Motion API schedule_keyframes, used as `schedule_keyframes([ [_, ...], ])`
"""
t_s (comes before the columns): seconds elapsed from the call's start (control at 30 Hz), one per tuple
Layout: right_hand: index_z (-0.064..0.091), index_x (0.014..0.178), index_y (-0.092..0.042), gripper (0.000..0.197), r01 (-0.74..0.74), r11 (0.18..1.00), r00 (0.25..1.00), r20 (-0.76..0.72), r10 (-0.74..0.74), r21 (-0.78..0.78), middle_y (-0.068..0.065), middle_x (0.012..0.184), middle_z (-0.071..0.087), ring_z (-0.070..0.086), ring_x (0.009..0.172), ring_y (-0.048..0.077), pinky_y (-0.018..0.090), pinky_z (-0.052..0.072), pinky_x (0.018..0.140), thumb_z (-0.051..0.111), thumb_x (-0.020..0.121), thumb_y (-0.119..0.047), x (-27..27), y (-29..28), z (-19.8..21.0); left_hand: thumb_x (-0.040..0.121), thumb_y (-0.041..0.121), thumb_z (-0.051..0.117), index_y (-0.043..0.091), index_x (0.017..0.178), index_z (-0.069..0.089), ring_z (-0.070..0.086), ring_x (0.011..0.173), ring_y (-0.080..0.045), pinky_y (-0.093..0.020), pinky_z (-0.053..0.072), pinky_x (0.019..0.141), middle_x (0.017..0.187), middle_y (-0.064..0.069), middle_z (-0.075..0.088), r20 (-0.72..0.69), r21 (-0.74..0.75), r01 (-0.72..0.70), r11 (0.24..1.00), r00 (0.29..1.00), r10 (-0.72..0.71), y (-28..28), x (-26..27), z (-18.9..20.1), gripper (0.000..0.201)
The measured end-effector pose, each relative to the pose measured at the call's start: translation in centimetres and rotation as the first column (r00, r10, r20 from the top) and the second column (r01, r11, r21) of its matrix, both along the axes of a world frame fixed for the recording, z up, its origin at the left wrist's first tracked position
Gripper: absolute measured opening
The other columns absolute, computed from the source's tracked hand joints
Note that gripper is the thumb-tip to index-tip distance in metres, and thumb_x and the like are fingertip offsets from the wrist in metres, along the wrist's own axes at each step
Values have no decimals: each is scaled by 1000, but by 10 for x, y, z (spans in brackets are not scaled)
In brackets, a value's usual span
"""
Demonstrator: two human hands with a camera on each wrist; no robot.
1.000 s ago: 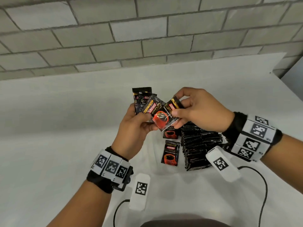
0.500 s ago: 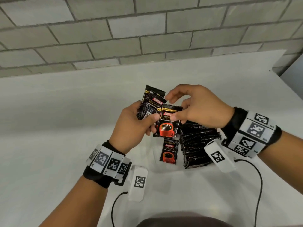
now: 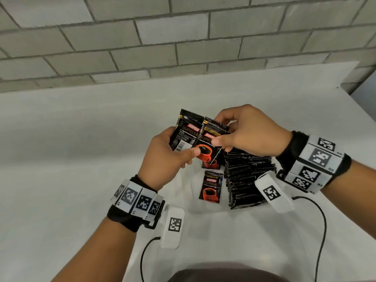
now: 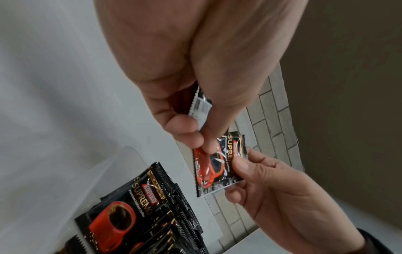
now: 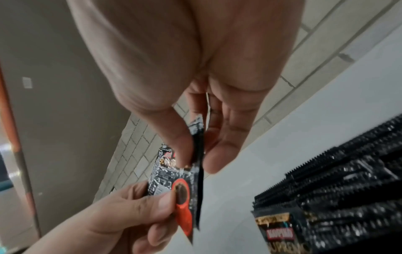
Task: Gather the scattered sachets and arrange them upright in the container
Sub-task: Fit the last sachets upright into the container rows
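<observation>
1. Left hand (image 3: 166, 159) grips a fan of black sachets (image 3: 188, 133) reading "KOPIKO SUPREMO", above the desk (image 3: 61, 149).
2. Right hand (image 3: 250, 133) pinches the front sachet (image 3: 209, 147), red cup printed.
3. Below, packed sachets (image 3: 248, 180) stand upright in the clear container (image 4: 130, 159).

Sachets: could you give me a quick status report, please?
Left hand grips a fan of sachets. Right hand pinches the front sachet. Clear container below already holds an upright row. Nothing in the way.
</observation>
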State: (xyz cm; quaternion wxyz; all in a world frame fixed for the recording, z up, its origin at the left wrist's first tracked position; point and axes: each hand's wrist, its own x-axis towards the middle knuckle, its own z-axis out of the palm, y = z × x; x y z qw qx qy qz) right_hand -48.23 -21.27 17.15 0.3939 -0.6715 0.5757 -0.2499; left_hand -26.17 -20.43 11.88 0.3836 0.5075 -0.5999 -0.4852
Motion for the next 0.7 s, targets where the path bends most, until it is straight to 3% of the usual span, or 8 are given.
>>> schedule_keyframes([
  [0.17,76,89,-28,12,-88,991,977,-203,66,-99,-13,75,72,64,64,0,14,45,61,83,79,-26,2,-9,-2,80,12,86,10,107,67,69,60,-13,-24,54,54,75,1,76,84,-28,-24,999,996,26,-2,5,-4,32],
  [0.23,76,88,-28,9,-114,989,958,-275,84,-95,-14,75,71,64,68,1,16,46,63,81,80,-25,3,-14,-8,80,16,86,11,105,67,69,61,-14,-24,54,55,77,-3,75,112,-36,-89,995,989,92,-4,12,-8,31],
  [0.33,77,94,-21,11,-200,977,910,-384,159,-69,-7,82,71,64,76,14,27,53,70,76,83,-22,8,-17,-21,84,17,83,10,104,67,67,60,-15,-28,51,55,83,-7,76,67,3,-199,980,978,198,-8,26,-12,27],
  [0.4,75,97,-18,13,-267,963,841,-498,212,-41,-3,86,68,62,78,19,32,54,74,70,85,-18,14,-20,-30,89,18,78,12,105,68,66,61,-17,-32,50,56,85,-5,78,68,33,-184,982,981,182,-8,34,-10,20],
  [0.5,72,91,-10,13,-335,942,727,-633,266,11,6,82,67,62,73,24,40,57,70,62,84,-9,21,-28,-44,95,21,71,17,108,70,68,66,-17,-32,51,60,86,-1,79,131,77,-32,997,991,21,-4,39,-6,13],
  [0.57,71,91,-6,14,-382,923,634,-715,294,41,11,86,66,62,77,26,38,55,69,58,85,-6,25,-33,-51,97,23,69,19,110,70,69,69,-16,-31,52,62,87,0,79,160,99,35,994,986,-51,-1,41,-4,13],
  [0.63,70,97,-4,16,-431,900,540,-780,315,65,9,97,62,58,81,23,32,47,63,57,89,-6,29,-34,-54,97,23,68,20,110,69,69,69,-15,-30,53,62,88,0,79,160,101,41,994,985,-57,0,41,-4,13],
  [0.7,69,100,-5,16,-445,892,487,-816,312,76,5,98,50,48,75,19,24,30,51,56,90,-4,31,-34,-57,98,24,68,19,111,69,69,69,-15,-29,53,62,88,-1,79,154,100,39,994,987,-54,1,40,-4,14],
])
